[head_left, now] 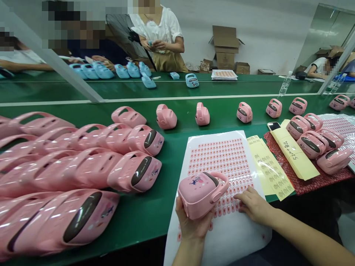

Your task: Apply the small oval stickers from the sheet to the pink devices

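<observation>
Resting on the left hand (191, 225), from below, a pink plastic case with a carry handle (201, 194), tilted a little, the handle toward the right hand (253, 205). The fingers of the left hand (195, 232) curled around the underside of the case, not a pinch of fingertips but more a holding in the palm. The right hand low over a white sheet of small pink stickers (235, 245), its fingers (244, 197) close together and lying on the sheet, the fingertips just beside the case, with no touching visible.

Further away, on a green conveyor belt (172, 166), many pink cases (138, 171) in rows at the left and others spaced along the far side. At the right, yellow paper sheets (294, 155) and a smartphone (274, 126) on red bubble wrap (280, 177). Beyond, blue cases (133, 70) on a second belt, and a co-worker (156, 37) holding something small and blue.
</observation>
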A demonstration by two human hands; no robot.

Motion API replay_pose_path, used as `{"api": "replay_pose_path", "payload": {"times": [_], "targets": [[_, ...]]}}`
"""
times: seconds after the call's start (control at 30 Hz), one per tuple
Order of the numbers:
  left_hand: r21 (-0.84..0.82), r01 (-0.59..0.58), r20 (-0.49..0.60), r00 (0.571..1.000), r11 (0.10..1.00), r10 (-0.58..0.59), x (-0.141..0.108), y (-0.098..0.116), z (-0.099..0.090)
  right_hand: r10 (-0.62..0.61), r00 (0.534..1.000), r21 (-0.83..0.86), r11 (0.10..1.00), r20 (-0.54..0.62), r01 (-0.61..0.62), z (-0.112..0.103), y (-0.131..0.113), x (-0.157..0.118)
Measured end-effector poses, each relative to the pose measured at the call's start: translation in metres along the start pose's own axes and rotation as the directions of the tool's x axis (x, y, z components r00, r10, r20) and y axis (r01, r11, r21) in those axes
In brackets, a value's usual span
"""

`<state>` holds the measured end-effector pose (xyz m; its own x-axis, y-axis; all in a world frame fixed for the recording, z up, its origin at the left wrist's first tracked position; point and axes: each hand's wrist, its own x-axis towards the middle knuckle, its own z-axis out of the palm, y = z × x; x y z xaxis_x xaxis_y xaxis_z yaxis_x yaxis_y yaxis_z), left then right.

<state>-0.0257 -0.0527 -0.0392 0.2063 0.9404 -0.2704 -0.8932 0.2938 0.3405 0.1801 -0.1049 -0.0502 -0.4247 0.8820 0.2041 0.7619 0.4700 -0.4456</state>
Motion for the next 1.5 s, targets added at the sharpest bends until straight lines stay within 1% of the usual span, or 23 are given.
{"api": "replay_pose_path", "payload": {"times": [0.07, 0.13, 0.23, 0.3, 0.4, 0.5, 0.6, 0.7, 0.77, 0.8, 0.87, 0.93, 1.0, 1.03, 1.07, 1.13, 1.2, 1.23, 1.3, 1.37, 1.43, 1.47, 1.5], "targets": [[0.033, -0.021, -0.01, 1.0, 0.999, 0.021, 0.0, 0.002, -0.009, -0.062, 0.998, -0.019, 0.998, 0.022, 0.063, -0.003, -0.001, -0.003], [0.066, -0.025, -0.014, 1.0, 0.998, 0.026, -0.002, 0.003, -0.02, -0.099, 0.995, -0.041, 0.994, 0.03, 0.101, -0.004, -0.002, -0.009], [0.122, 0.006, 0.015, 1.0, 0.992, -0.008, -0.007, 0.004, -0.037, -0.104, 0.995, -0.064, 0.992, 0.007, 0.104, -0.002, -0.005, -0.02], [0.145, 0.017, 0.024, 1.0, 0.989, -0.02, -0.011, 0.004, -0.043, -0.111, 0.994, -0.058, 0.992, -0.02, 0.11, 0.0, -0.007, -0.024], [0.112, -0.005, 0.029, 1.0, 0.994, 0.001, -0.016, 0.005, -0.042, -0.101, 0.992, -0.06, 0.994, -0.079, 0.097, 0.003, -0.008, -0.025], [0.025, -0.01, 0.048, 0.999, 1.0, 0.009, -0.015, 0.004, -0.035, -0.08, 0.99, -0.071, 0.995, -0.116, 0.072, 0.005, -0.008, -0.019], [-0.052, -0.022, 0.121, 0.992, 0.998, 0.028, -0.012, 0.001, -0.031, -0.091, 0.983, -0.063, 0.995, -0.159, 0.082, 0.007, -0.007, -0.015], [-0.097, -0.037, 0.199, 0.978, 0.995, 0.056, -0.011, 0.0, -0.033, -0.128, 0.96, -0.024, 0.992, -0.247, 0.126, 0.008, -0.005, -0.013], [-0.123, -0.011, 0.26, 0.965, 0.992, 0.043, -0.012, -0.001, -0.036, -0.119, 0.935, 0.025, 0.991, -0.335, 0.135, 0.009, -0.005, -0.012], [-0.136, 0.012, 0.299, 0.954, 0.991, 0.03, -0.014, -0.002, -0.037, -0.09, 0.919, 0.062, 0.99, -0.384, 0.123, 0.009, -0.006, -0.012], [-0.16, 0.05, 0.381, 0.924, 0.986, 0.015, -0.017, -0.005, -0.039, 0.022, 0.871, 0.167, 0.984, -0.49, 0.069, 0.007, -0.012, -0.008], [-0.162, 0.049, 0.428, 0.903, 0.986, 0.025, -0.02, -0.011, -0.037, 0.177, 0.788, 0.294, 0.956, -0.59, 0.005, 0.002, -0.024, -0.002], [-0.151, 0.034, 0.441, 0.897, 0.988, 0.036, -0.023, -0.019, -0.034, 0.312, 0.695, 0.412, 0.911, -0.648, -0.025, -0.007, -0.042, 0.007], [-0.143, 0.039, 0.449, 0.893, 0.989, 0.03, -0.024, -0.023, -0.031, 0.353, 0.66, 0.453, 0.891, -0.664, -0.02, -0.012, -0.051, 0.012], [-0.145, 0.048, 0.466, 0.885, 0.988, 0.026, -0.025, -0.027, -0.029, 0.372, 0.637, 0.48, 0.878, -0.676, -0.004, -0.017, -0.06, 0.016], [-0.17, 0.068, 0.524, 0.851, 0.983, 0.031, -0.027, -0.034, -0.024, 0.353, 0.607, 0.479, 0.876, -0.712, 0.053, -0.025, -0.075, 0.024], [-0.191, 0.078, 0.576, 0.816, 0.979, 0.048, -0.028, -0.038, -0.02, 0.286, 0.582, 0.423, 0.9, -0.761, 0.11, -0.029, -0.084, 0.03], [-0.197, 0.076, 0.587, 0.808, 0.977, 0.056, -0.029, -0.038, -0.019, 0.254, 0.571, 0.39, 0.912, -0.781, 0.128, -0.029, -0.087, 0.032], [-0.195, 0.08, 0.587, 0.808, 0.978, 0.051, -0.03, -0.038, -0.018, 0.221, 0.55, 0.345, 0.929, -0.806, 0.132, -0.028, -0.088, 0.034], [-0.2, 0.094, 0.597, 0.801, 0.975, 0.045, -0.031, -0.037, -0.02, 0.219, 0.535, 0.325, 0.939, -0.816, 0.112, -0.026, -0.087, 0.034], [-0.199, 0.115, 0.614, 0.789, 0.973, 0.032, -0.031, -0.035, -0.023, 0.221, 0.532, 0.308, 0.948, -0.817, 0.078, -0.027, -0.086, 0.033], [-0.196, 0.123, 0.615, 0.788, 0.973, 0.024, -0.031, -0.035, -0.024, 0.219, 0.534, 0.295, 0.953, -0.817, 0.061, -0.028, -0.086, 0.032], [-0.19, 0.125, 0.605, 0.796, 0.974, 0.016, -0.031, -0.034, -0.025, 0.213, 0.535, 0.281, 0.959, -0.817, 0.046, -0.03, -0.086, 0.031]]}}
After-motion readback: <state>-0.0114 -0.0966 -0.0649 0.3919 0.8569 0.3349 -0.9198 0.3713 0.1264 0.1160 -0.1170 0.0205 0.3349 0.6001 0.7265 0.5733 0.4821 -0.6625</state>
